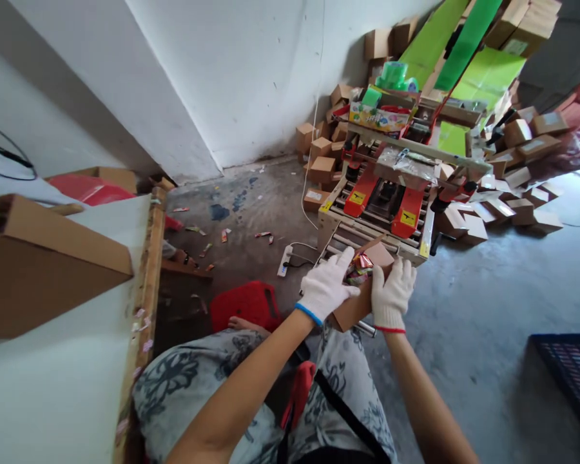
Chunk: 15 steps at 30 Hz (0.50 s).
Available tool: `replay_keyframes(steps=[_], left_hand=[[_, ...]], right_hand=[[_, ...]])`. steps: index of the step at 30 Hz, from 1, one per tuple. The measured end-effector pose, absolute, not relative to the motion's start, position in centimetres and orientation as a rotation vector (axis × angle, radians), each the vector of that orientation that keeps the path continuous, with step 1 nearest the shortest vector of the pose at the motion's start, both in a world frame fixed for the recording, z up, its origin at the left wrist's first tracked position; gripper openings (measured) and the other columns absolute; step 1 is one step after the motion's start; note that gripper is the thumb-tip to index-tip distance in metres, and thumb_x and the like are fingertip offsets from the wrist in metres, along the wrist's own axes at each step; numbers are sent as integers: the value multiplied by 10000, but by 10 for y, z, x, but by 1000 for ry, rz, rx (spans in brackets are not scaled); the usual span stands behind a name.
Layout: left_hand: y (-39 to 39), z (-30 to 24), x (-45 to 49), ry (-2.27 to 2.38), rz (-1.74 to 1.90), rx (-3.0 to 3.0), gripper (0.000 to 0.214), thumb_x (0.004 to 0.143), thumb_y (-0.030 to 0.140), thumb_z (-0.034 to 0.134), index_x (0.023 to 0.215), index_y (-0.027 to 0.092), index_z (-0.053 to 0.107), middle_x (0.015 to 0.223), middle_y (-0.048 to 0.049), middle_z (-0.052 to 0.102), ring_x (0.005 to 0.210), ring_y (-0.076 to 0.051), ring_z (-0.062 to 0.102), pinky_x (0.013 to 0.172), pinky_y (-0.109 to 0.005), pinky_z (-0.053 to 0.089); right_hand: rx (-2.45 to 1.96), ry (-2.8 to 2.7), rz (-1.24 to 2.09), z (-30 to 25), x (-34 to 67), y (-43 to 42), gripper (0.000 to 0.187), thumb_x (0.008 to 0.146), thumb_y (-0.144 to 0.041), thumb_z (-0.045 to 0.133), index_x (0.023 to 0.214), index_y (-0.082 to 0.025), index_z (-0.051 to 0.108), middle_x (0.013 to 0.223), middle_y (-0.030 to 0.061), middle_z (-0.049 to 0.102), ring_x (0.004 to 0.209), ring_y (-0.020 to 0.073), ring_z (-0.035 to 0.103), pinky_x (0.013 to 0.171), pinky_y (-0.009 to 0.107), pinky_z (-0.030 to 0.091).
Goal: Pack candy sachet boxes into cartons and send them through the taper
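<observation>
A small open cardboard box [352, 310] rests at the near end of the roller conveyor of a box-taping machine [377, 200], between my two hands. Small shiny packets [360, 267], red and green, show inside it. My left hand [326, 287], in a white knit glove with a blue cuff, grips the box's left side, fingers along its upper edge. On the opposite side my right hand [391, 295], in a white glove with a red cuff, holds the wall by a raised flap. The undersides of both hands are hidden.
Green tape rolls [394, 76] sit atop the machine. Closed cartons [526, 212] are heaped behind and right of it. A power strip [285, 260] and red stool [244, 306] are on the floor. Left stands a white table [77, 380] with a large carton [53, 270]; a dark crate [568, 374] lies right.
</observation>
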<state>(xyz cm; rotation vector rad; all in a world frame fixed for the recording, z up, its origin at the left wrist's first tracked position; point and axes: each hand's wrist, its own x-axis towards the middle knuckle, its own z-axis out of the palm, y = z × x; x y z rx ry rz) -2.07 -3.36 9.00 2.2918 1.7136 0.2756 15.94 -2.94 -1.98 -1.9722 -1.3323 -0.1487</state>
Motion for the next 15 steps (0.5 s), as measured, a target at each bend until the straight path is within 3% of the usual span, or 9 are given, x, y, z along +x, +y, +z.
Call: replay_keyframes(steps=[4,7,11,15], left_hand=[[-56,92,-34,1513,432,2045,675,898,659,552,1464,292,531,1429,-90,610,1276,-341,598,1071,-451,477],[-59,68,-38,1286,701,1798,576,1000,580,393,1366,205,630,1401,-91,633,1306,-264,582,1143,-387,431],[-51,22,-24,1228,848,1743,545,991,477,453,1404,153,597,1568,-122,453,1423,-266,465,1208,-406,368],[-45,7,-9,1336,621,2173,457,960,405,528,1383,263,625,1628,-50,363,1490,-342,339,1247,-528,276]], right_hand=[[-1911,-1682,4,-27,163,-33,664,1022,-507,332,1499,-56,432,1570,249,358,1471,405,270,1160,586,298],[-1799,-1970,50,-16,174,-11,593,1013,-437,375,1494,-100,456,1583,201,368,1467,394,292,1176,604,274],[-1698,-1994,160,-12,187,14,594,1001,-403,361,1500,-92,445,1599,180,356,1505,355,256,1211,582,251],[-1639,-1795,403,-19,196,11,638,1018,-449,269,1567,-131,335,1644,133,282,1547,270,184,1248,505,237]])
